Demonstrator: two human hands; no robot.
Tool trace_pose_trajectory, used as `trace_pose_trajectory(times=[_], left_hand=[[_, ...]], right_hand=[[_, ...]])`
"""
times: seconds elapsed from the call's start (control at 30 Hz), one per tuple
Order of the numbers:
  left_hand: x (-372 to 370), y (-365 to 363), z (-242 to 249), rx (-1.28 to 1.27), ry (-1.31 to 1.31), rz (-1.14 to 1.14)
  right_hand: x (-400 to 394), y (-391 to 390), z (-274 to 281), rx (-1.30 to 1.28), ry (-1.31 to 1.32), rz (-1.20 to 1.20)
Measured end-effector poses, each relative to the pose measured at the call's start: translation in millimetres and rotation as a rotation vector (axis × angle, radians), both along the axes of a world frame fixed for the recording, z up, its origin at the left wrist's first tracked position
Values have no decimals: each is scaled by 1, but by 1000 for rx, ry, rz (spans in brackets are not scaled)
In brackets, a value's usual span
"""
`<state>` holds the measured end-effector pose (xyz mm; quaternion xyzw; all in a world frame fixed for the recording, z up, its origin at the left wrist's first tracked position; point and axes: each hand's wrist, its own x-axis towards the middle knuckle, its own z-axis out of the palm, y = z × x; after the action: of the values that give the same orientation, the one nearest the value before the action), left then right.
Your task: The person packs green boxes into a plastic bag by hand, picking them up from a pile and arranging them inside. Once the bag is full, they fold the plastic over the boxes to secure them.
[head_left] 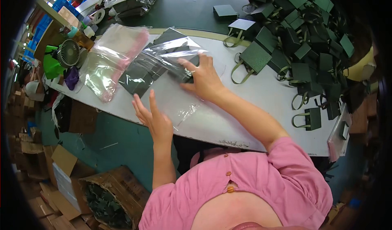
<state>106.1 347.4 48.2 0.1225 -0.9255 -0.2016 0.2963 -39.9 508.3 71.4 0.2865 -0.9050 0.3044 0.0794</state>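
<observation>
Dark green boxes in clear plastic wrap [141,73] lie on the white table board in front of me. My right hand [204,77] rests at the right end of the wrapped boxes, its fingers spread over the plastic. Nearer the table's front edge, my left hand [153,115] is raised with its fingers apart and nothing in it. A stack of clear plastic bags with pink edges [116,56] lies just left of the wrapped boxes. To the right of my right hand is a green box with a ribbon loop [255,57].
A large pile of green boxes with ribbons [302,46] covers the right side. A small fan [69,53] stands at the left, and wrapped packs [136,3] lie at the back left. On the floor is a carton of green pieces [122,189].
</observation>
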Motion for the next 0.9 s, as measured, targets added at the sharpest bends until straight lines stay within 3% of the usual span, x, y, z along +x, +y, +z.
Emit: trace_pose_trajectory(times=[0.07,0.23,0.33,0.43,0.53,0.57,0.6,0.67,0.7,0.73,0.8,0.9], left_hand=[[17,-16,-15,11,-63,18],[38,-45,-21,107,-150,29],[28,-48,-2,-58,-204,49],[-18,-4,50,-146,-60,-253],[-64,1,40,-122,-312,-354],[-76,-2,36,-102,-421,-359],[-79,-6,35,-143,-327,-371],[-91,1,46,-221,-295,-375],[-97,8,53,-257,-274,-370],[-112,29,62,-236,-80,-440],[-149,75,75,-141,-33,-594],[-235,136,46,60,-48,-700]], right_hand=[[-17,-14,-26,-125,67,-104],[-20,-36,-49,-311,148,-95],[-18,-33,-53,-338,191,-78],[-16,-29,-55,-400,162,-56],[-6,6,-45,-331,31,93],[-7,29,-58,-220,131,147],[-14,59,-72,-107,237,194],[-26,131,-47,148,596,-48],[-27,154,-24,210,530,-199],[-26,173,-5,271,459,-347],[-22,204,-1,339,244,-251],[23,209,13,430,39,-238]])
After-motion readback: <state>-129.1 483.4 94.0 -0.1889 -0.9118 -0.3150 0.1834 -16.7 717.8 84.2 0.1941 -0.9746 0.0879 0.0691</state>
